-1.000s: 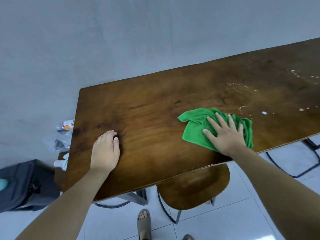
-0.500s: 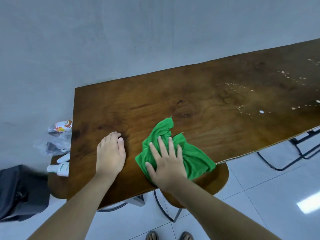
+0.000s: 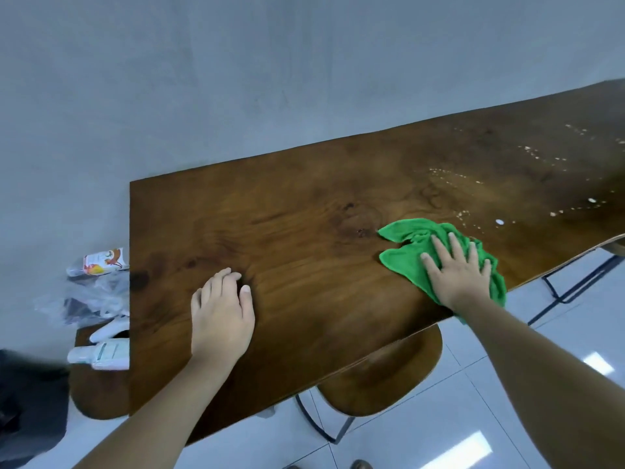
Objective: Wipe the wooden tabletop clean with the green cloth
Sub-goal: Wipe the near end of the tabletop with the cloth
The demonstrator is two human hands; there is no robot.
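Observation:
The dark wooden tabletop (image 3: 304, 211) runs from lower left to upper right against a grey wall. My right hand (image 3: 456, 275) lies flat with spread fingers on the crumpled green cloth (image 3: 406, 252) near the table's front edge; part of the cloth hangs over that edge. My left hand (image 3: 221, 309) rests palm down on bare wood to the left, fingers slightly curled, holding nothing. White specks and droplets (image 3: 499, 221) dot the wood to the right of the cloth.
A wooden chair seat (image 3: 382, 377) sits under the front edge. Left of the table, a second seat (image 3: 98, 397) holds white bottles (image 3: 101, 355), a clear plastic bag (image 3: 84, 296) and a printed packet (image 3: 101, 262). Black metal chair legs (image 3: 575, 289) stand on the white tiled floor at right.
My right hand has swept the green cloth to the right along the front edge, back toward the white specks. My left hand has stayed in place.

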